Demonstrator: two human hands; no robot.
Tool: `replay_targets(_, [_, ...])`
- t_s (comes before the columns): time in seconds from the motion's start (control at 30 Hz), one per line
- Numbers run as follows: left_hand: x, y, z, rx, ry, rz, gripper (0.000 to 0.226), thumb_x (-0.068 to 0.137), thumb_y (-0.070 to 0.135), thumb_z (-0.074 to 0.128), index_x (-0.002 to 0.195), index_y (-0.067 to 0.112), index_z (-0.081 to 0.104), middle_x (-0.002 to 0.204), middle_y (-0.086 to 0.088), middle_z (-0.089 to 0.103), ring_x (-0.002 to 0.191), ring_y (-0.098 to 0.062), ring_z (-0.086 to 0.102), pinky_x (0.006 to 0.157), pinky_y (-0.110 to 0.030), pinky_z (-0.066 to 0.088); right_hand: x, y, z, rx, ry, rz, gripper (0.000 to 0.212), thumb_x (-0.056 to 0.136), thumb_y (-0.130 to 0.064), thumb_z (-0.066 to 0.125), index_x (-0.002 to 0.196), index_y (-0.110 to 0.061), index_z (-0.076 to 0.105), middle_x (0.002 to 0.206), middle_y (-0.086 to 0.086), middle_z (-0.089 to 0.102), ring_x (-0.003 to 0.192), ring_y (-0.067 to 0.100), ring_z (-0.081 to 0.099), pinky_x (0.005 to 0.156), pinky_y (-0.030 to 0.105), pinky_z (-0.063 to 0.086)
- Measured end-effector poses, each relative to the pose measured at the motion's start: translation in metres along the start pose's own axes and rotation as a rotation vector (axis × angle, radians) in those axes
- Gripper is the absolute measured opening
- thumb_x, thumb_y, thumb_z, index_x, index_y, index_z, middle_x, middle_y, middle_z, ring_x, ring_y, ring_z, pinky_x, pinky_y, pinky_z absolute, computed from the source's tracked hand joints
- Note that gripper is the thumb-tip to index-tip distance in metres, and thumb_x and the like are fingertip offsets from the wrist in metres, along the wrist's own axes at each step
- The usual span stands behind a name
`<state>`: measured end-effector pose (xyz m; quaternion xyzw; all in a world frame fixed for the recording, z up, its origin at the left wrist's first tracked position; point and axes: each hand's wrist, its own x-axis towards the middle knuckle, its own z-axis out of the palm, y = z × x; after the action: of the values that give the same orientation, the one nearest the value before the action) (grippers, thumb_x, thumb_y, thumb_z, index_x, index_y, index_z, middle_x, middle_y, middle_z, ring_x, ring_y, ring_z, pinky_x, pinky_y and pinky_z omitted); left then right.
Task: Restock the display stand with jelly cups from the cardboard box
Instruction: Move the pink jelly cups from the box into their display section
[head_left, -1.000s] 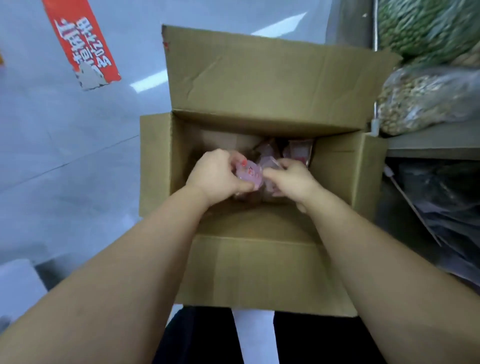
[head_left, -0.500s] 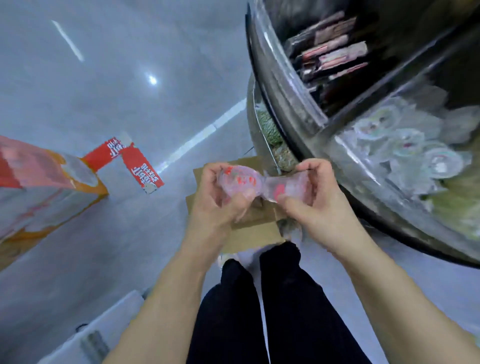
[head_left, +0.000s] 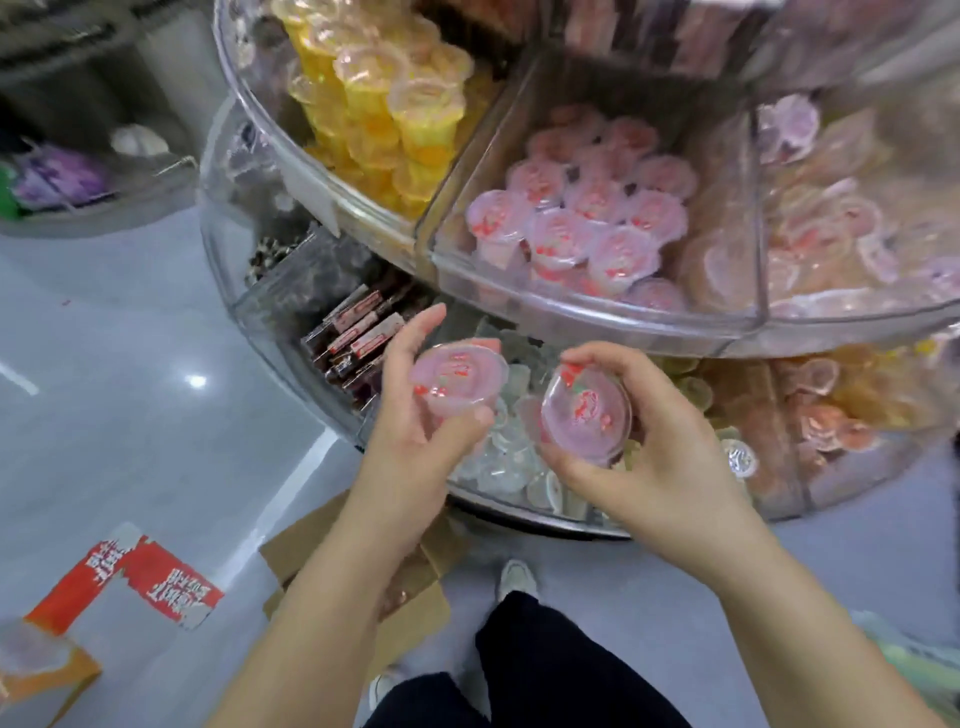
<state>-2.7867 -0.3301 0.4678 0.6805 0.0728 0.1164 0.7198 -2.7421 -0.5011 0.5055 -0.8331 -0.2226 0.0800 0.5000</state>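
Each hand, left hand (head_left: 415, 436) and right hand (head_left: 654, 467), grips one pink jelly cup (head_left: 457, 376).

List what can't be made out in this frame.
- Cardboard box, head view: its contents, hidden by the left hand and its forearm.
- Pink cup lid print: too blurred to read.
- Right hand: covers the body of its cup.
- Stand: cut off top and right.

I see bright, even overhead light. It glints in small spots on the glossy pale grey floor (head_left: 130, 364) and on the clear curved plastic display stand (head_left: 597, 317). Motion blur softens the upper right; wide-angle bending warps the edges.
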Motion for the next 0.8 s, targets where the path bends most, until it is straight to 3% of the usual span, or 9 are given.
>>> replay_targets(0.1, [0.021,0.013,0.033,0.077,-0.040,0.047,0.068,0.070,0.032,0.067,0.128,0.049,0.037,0.126,0.016,0.053,0.113,-0.003,0.055,0.095,-0.024,0.046,0.012,0.008,-0.048,-0.021,0.037,0.006,0.055,0.063,-0.011,0.066,0.106,-0.043,0.051,0.106,-0.019,0.057,0.101,-0.001,0.055,0.088,0.012,0.038])
replay_targets(0.2, [0.041,0.023,0.057,0.144,-0.020,0.107,0.069,0.068,0.032,0.071,0.128,0.047,0.040,0.130,0.013,0.052,0.121,-0.005,0.051,0.103,-0.030,0.042,0.035,0.013,-0.090,-0.171,0.066,-0.044,0.053,0.063,-0.016,0.061,0.105,-0.047,0.049,0.106,-0.019,0.050,0.102,-0.011,0.047,0.087,0.003,0.032])
replay_targets(0.27, [0.052,0.028,0.066,0.197,0.000,0.140,0.066,0.067,0.035,0.071,0.124,0.049,0.041,0.129,0.025,0.050,0.123,-0.001,0.047,0.105,-0.026,0.039,0.055,0.013,-0.109,-0.310,-0.006,-0.069,0.052,0.069,-0.019,0.063,0.114,-0.042,0.051,0.105,-0.014,0.046,0.098,-0.009,0.045,0.083,-0.002,0.029])
replay_targets(0.33, [0.062,0.029,0.069,0.237,0.019,0.171,0.062,0.068,0.037,0.070,0.123,0.048,0.043,0.127,0.032,0.048,0.123,0.004,0.045,0.103,-0.018,0.037,0.076,0.014,-0.121,-0.498,-0.097,-0.136,0.056,0.072,-0.017,0.065,0.125,-0.029,0.051,0.111,-0.004,0.048,0.102,0.004,0.047,0.086,0.005,0.031])
replay_targets(0.4, [0.071,0.030,0.069,0.273,0.054,0.193,0.059,0.069,0.036,0.070,0.122,0.047,0.044,0.125,0.037,0.047,0.122,0.009,0.043,0.100,-0.010,0.034,0.095,0.016,-0.130,-0.662,-0.186,-0.207,0.060,0.074,-0.018,0.061,0.132,-0.019,0.046,0.120,0.003,0.052,0.113,0.018,0.048,0.094,0.023,0.035])
replay_targets(0.47, [0.078,0.029,0.068,0.286,0.076,0.202,0.059,0.071,0.032,0.071,0.122,0.047,0.045,0.125,0.038,0.046,0.123,0.010,0.042,0.098,-0.008,0.035,0.111,0.019,-0.138,-0.743,-0.271,-0.213,0.062,0.075,-0.018,0.060,0.135,-0.017,0.042,0.130,0.003,0.052,0.122,0.020,0.046,0.102,0.032,0.033])
replay_targets(0.57, [0.087,0.028,0.069,0.307,0.092,0.193,0.061,0.072,0.024,0.072,0.120,0.051,0.045,0.126,0.031,0.049,0.124,0.004,0.044,0.103,-0.018,0.038,0.128,0.031,-0.141,-0.952,-0.429,-0.278,0.063,0.076,-0.013,0.062,0.135,-0.023,0.041,0.133,-0.001,0.049,0.126,0.017,0.043,0.114,0.034,0.015])
replay_targets(0.67, [0.095,0.029,0.072,0.354,0.105,0.195,0.061,0.070,0.028,0.072,0.118,0.052,0.044,0.124,0.033,0.048,0.120,0.011,0.043,0.096,-0.004,0.033,0.136,0.038,-0.133,-1.118,-0.475,-0.343,0.062,0.080,-0.009,0.057,0.134,-0.033,0.039,0.128,-0.001,0.045,0.121,0.016,0.042,0.116,0.032,-0.005])
replay_targets(0.8, [0.103,0.030,0.075,0.340,0.087,0.196,0.061,0.071,0.026,0.073,0.117,0.053,0.044,0.123,0.031,0.050,0.116,0.015,0.044,0.086,0.004,0.033,0.138,0.043,-0.135,-1.120,-0.472,-0.339,0.064,0.078,-0.026,0.066,0.136,-0.030,0.038,0.120,0.000,0.050,0.116,0.017,0.045,0.113,0.027,-0.009])
